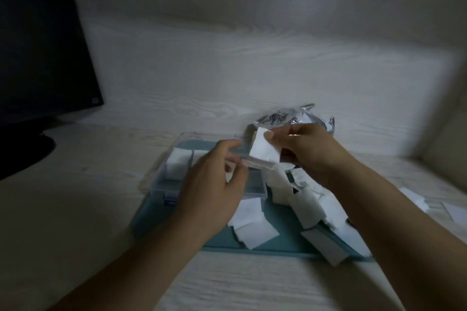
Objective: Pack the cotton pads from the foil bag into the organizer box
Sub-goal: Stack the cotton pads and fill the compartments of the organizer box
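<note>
Dim, blurred, dark-cornered wide-angle view

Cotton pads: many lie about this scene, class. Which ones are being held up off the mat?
The small stack of cotton pads gripped between the right hand and the left hand, raised above the organizer box. The rest lie loose on the teal mat.

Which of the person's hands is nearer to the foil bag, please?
The right. The right hand is just in front of the foil bag, pinching a stack of cotton pads. The left hand is farther off, over the organizer box.
</note>
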